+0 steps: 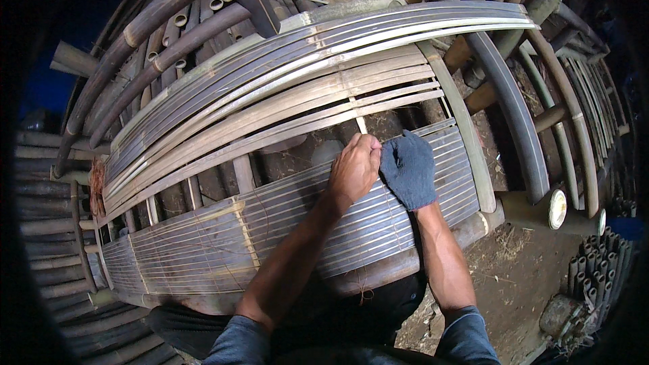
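Observation:
A bamboo bench or bed frame lies across my lap, its near half covered by a panel of narrow grey slats. My bare left hand is closed in a pinch at the far edge of this panel. Beside it, almost touching, my right hand wears a blue-grey knit glove and has its fingers curled shut. Whatever lies between the fingers is hidden or too thin to make out. Thin brown string hangs at the panel's near edge, and strands cross the slats. Past the hands is a gap, then pale loose slats.
More long slats rest along the far side. Reddish-brown string hangs at the left end. Curved dark bamboo poles rise at right, and others at far left. Cut bamboo tubes stand bundled on the ground at right.

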Tool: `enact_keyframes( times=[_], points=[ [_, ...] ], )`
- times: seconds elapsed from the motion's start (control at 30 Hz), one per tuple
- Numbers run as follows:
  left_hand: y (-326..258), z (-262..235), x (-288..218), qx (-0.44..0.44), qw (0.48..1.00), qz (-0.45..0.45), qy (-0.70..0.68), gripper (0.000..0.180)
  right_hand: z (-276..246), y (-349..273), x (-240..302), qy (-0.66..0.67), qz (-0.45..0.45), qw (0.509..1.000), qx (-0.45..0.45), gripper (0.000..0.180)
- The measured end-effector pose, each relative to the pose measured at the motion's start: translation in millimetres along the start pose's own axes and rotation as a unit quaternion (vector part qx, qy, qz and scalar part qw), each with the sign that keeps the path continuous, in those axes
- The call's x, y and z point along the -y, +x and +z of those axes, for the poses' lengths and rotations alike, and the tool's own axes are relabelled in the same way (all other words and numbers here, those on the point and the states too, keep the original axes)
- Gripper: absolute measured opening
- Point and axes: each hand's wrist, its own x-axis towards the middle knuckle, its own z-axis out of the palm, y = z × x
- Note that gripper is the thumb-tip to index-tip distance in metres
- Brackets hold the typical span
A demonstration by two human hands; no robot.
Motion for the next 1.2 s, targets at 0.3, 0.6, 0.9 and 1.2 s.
enact_keyframes(
  times=[0.3, 0.6, 0.9, 1.2],
  points=[
    [8, -6, 2, 0.033, 0.999, -0.040, -0.010, 0.011, -1, -4, -2, -0.037, 0.007, 0.999, 0.030, 0.018],
    [24, -15, 11, 0.118, 0.981, -0.127, -0.091, 0.016, -22, 2, 9, 0.034, 0.022, 0.999, -0.006, 0.034],
    [26, -22, 7, 0.163, 0.979, -0.108, -0.061, 0.019, -14, -1, -5, -0.026, -0.014, 0.999, 0.042, 0.010],
    [29, -24, 8, 0.188, 0.980, -0.060, -0.003, 0.024, -14, 1, -2, -0.035, -0.031, 0.998, 0.035, 0.011]
  ],
)
